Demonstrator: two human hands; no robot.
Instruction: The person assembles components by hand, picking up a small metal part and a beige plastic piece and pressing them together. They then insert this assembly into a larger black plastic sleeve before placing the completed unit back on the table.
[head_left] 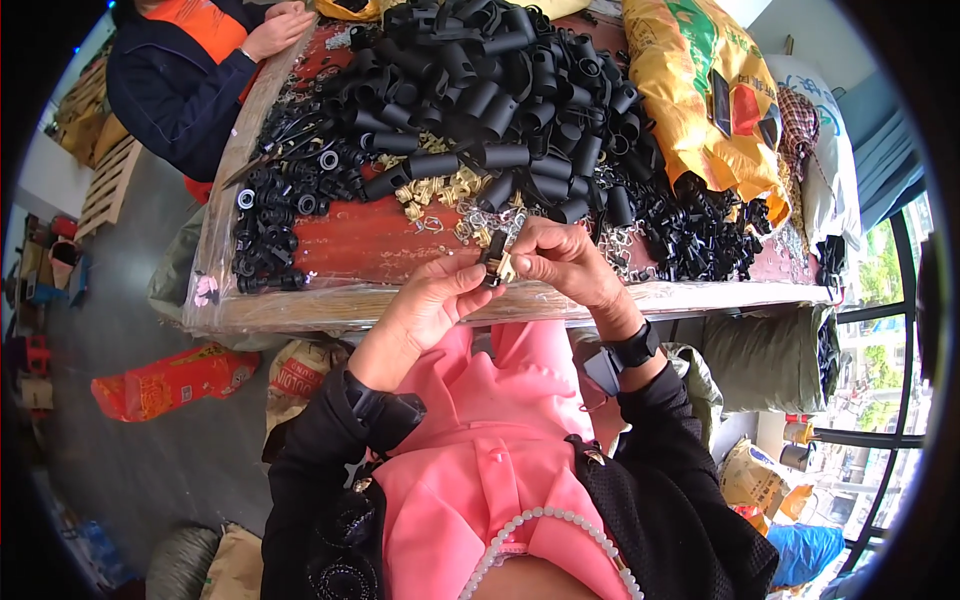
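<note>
Close above the table's front edge, my left hand (pixel 432 296) pinches a small black plastic part (pixel 495 248) between thumb and fingers. My right hand (pixel 572 264) grips a small cream-gold piece (pixel 507 268) against it, and the two parts touch. Fingertips cover some of both, so how they fit together cannot be seen. Just beyond my hands lie loose cream-gold pieces (pixel 438 190) and small metal clips (pixel 480 222). Behind them rises a large heap of black tubes (pixel 480 105).
Black ring-shaped parts (pixel 280 225) lie at the table's left, small black parts (pixel 700 235) at its right. A yellow woven sack (pixel 690 110) spills onto the far right. Another person (pixel 185 85) stands at the far left. The wrapped wooden table edge (pixel 350 305) runs across before me.
</note>
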